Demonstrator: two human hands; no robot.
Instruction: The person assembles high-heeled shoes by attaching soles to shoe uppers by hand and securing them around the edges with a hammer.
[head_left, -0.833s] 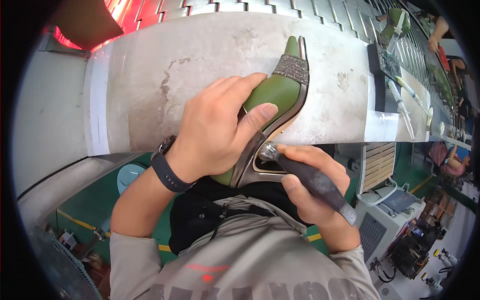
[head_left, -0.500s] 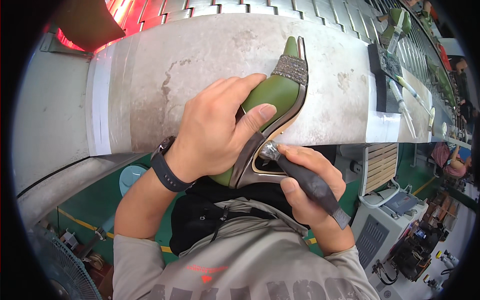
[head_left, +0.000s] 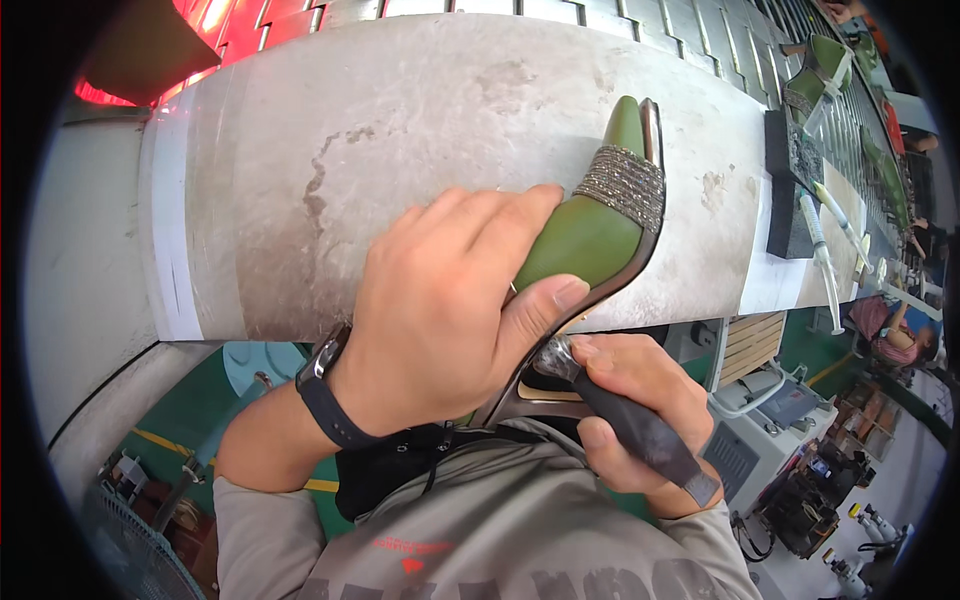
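Note:
A high-heeled shoe on a green last (head_left: pixel 590 240) lies at a slant over the bench's near edge, toe pointing away. Across its toe runs a glittery strap (head_left: pixel 622 187); the sole rim and heel (head_left: pixel 541 408) are dark and shiny. My left hand (head_left: pixel 450 290) is wrapped over the shoe's middle, thumb on the near side, and hides much of its back part. In my right hand (head_left: pixel 655 400) is a dark-handled tool (head_left: pixel 640 435) with a rounded metal head. That head rests against the shoe's underside near the heel, partly behind my fingers.
The pale, stained bench (head_left: pixel 430 110) spreads ahead, with a slatted metal conveyor (head_left: pixel 560 12) beyond it. Syringes (head_left: pixel 818 240) and a black block (head_left: pixel 790 185) lie to the right, near another green last (head_left: pixel 825 65). A red glow is at far left. Below left stands a fan (head_left: pixel 130 540).
The view has shifted slightly. Shoe, tool and both hands now appear lower and farther right, and the heel is more hidden. Both hands keep their hold.

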